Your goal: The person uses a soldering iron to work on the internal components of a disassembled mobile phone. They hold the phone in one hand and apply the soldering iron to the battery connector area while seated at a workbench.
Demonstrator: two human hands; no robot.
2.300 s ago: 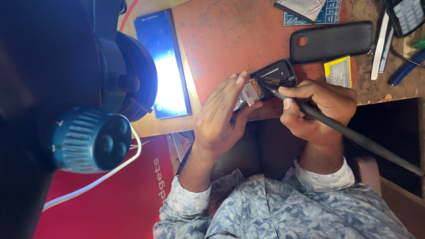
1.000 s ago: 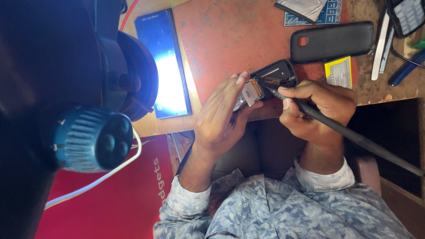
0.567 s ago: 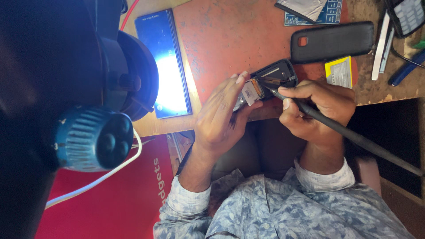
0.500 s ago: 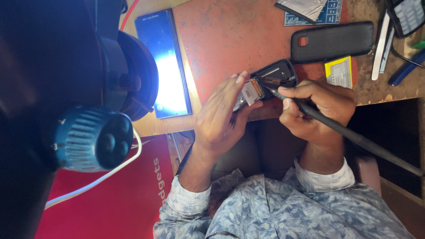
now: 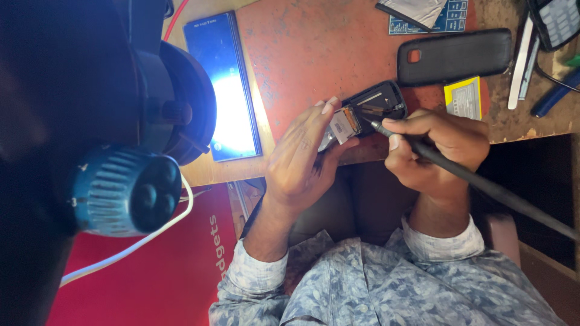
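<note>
In the head view, the person is working at the near edge of a reddish mat (image 5: 314, 54) on a wooden bench (image 5: 531, 115). The left hand (image 5: 302, 163) is steadying an opened phone (image 5: 368, 108) at that edge: its fingers are lying nearly straight and close together against the phone's left end, with the thumb pressing in from below, so the hand is bracing the phone rather than closing round it. The phone is lying with its long axis running left to right in the picture, tilted slightly up toward the right, its dark shell at the right end and a small pale metal part at the left end beside the fingertips.

The right hand (image 5: 441, 145) is curling shut around a black iron (image 5: 477, 184), gripping it like a pen. The iron's long axis is slanting from the lower right up to the upper left, and its tip is pointing into the phone's open body, touching or just above it; which one cannot be told.

Beyond the phone, a black case (image 5: 453, 55) is lying crosswise, with a yellow card (image 5: 464, 98) just below it. A lit screen panel (image 5: 226, 90) is lying to the left, lengthwise away from the person. A dark lamp head (image 5: 127, 193) is filling the left foreground.
</note>
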